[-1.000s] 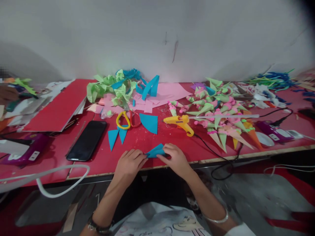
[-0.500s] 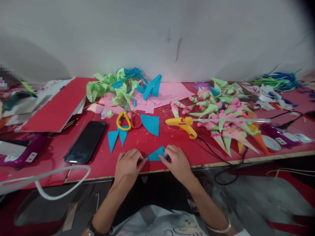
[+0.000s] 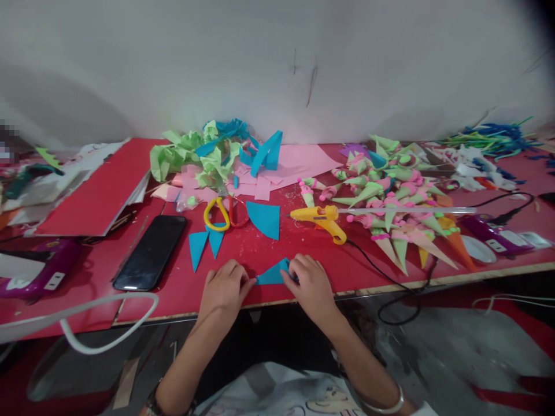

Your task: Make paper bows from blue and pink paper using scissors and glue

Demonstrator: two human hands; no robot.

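A blue paper piece [image 3: 272, 274] lies at the front edge of the red table, between my two hands. My left hand [image 3: 226, 289] pinches its left corner between thumb and finger. My right hand [image 3: 310, 287] has its fingers curled over the right end, which looks bent up or rolled; the fingertips partly hide it. Just beyond sits another blue quarter-circle of paper [image 3: 264, 219]. Scissors with yellow and red handles [image 3: 217, 214] rest to its left, above small blue paper triangles [image 3: 198, 249]. To its right lies a yellow glue gun [image 3: 318, 216] with a clear glue stick [image 3: 407, 210] in its back.
A black phone [image 3: 151, 252] lies left. Many small paper cones [image 3: 390, 196] are heaped on the right, beside the glue gun's black cord [image 3: 381, 266]. Crumpled green paper [image 3: 186, 153] and pink sheets [image 3: 299, 164] sit by the wall. A white cable [image 3: 108, 341] loops at front left.
My left hand has shifted slightly left. Both hands keep hold of the blue paper piece, and the view has moved a little.
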